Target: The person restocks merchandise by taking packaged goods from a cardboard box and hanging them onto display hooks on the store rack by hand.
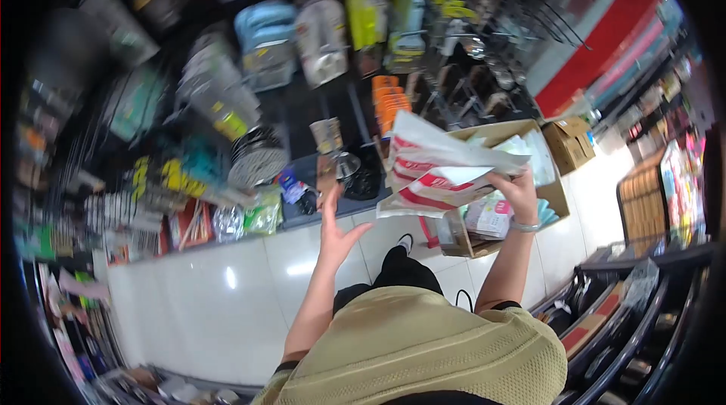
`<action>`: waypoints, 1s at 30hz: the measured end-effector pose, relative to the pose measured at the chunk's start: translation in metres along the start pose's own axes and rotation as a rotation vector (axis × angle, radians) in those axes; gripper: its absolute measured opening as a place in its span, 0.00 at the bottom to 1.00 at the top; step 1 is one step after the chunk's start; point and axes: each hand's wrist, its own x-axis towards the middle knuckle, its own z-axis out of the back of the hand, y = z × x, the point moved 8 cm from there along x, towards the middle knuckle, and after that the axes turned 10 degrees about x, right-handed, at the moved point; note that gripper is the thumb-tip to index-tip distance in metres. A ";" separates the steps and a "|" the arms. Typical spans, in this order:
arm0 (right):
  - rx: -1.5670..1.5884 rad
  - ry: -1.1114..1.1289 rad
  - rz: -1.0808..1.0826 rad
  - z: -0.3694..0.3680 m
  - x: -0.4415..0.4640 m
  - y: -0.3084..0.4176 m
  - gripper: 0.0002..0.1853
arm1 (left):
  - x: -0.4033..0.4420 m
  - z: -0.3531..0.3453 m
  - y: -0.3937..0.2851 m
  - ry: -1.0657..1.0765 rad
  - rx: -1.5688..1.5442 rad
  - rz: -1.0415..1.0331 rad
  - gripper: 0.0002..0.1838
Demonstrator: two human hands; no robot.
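My right hand (517, 192), with a bracelet at the wrist, is closed on the edge of some flat white-and-red packets (442, 182). The packets fan apart at their left ends, and print on them is too blurred to read. Below and behind them stands an open cardboard box (556, 204) holding more packaged goods, partly hidden by the packets. My left hand (338, 229) is held out with the thumb spread from the fingers and nothing in it. Its fingertips are nearest the front of the shelf, by a black plastic bag (364, 176).
A store display of hanging goods (321, 34) runs across the front, with round metal strainers (258, 157) low at the left. A smaller carton (569, 144) sits right of the box. Dark metal racks (643, 329) stand close at the lower right, over a white tiled floor (204, 291).
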 end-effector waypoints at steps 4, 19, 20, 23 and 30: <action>-0.075 0.430 0.039 -0.151 -0.018 0.010 0.06 | -0.028 0.087 -0.023 -0.225 0.220 -0.049 0.65; 0.004 0.861 -0.134 -0.488 -0.127 -0.019 0.08 | -0.261 0.303 0.081 -0.912 -0.330 0.480 0.11; 0.029 0.885 -0.131 -0.502 -0.134 -0.019 0.08 | -0.269 0.312 0.076 -0.963 -0.329 0.470 0.11; 0.107 0.978 0.015 -0.544 -0.148 0.002 0.07 | -0.292 0.337 0.083 -1.084 -0.316 0.470 0.10; 0.180 1.118 0.131 -0.654 -0.173 0.002 0.07 | -0.330 0.406 0.112 -1.338 -0.269 0.445 0.08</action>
